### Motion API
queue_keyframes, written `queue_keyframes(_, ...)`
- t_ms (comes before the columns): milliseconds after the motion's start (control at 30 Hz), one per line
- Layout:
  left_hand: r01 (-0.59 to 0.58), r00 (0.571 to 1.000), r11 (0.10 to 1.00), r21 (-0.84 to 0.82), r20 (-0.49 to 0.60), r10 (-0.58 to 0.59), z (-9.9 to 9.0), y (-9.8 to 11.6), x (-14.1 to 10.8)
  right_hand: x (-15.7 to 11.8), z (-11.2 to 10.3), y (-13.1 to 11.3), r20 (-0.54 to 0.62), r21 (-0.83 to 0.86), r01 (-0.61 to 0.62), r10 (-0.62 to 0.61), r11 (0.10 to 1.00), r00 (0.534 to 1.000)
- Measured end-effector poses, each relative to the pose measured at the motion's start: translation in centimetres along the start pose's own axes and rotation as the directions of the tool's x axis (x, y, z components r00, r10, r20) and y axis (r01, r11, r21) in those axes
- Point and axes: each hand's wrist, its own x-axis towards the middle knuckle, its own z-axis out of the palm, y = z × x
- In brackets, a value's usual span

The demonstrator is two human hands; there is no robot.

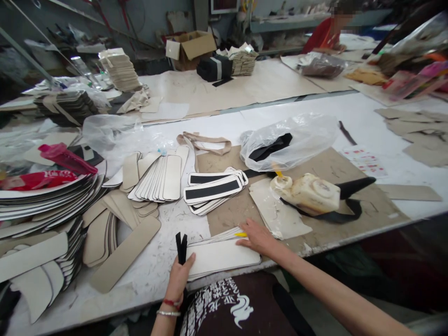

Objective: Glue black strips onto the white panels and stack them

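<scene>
My left hand (179, 276) is closed around black strips (181, 247) that stick up from its grip. Its thumb lies at the left end of a white, round-cornered panel (221, 257), which lies on a small fanned stack at the table's front edge. Over the right end of that stack is my right hand (258, 238), fingers bent round a small yellow object (241, 234); only its tip shows, so its kind is unclear. Just beyond sit white panels with black strips on their faces (213, 190). A stained plastic glue bottle (315, 191) stands on a brown board, right of them.
Fanned cream panels (164, 179) and beige panels (126, 254) cover the table's left side. A clear bag (297, 140) with black material lies beyond the brown board (367, 205). An open carton (192, 49) stands at the back; a person in red (322, 37) is at the far right.
</scene>
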Motion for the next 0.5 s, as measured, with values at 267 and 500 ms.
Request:
queue_keyframes(267, -0.062, 0.996, 0.990, 0.123, 0.068, 0.053, -1.1, -0.1, 0.2, -2.8, 1.0, -0.8, 0.015, -0.035, -0.134, 0.135, 0.990, 0.991)
queue_keyframes(500, -0.093, 0.979, 0.992, 0.082, 0.190, 0.076, -2.1, -0.4, 0.1, -4.9, 1.9, -1.6, 0.083, 0.026, -0.211, 0.208, 0.977, 0.975)
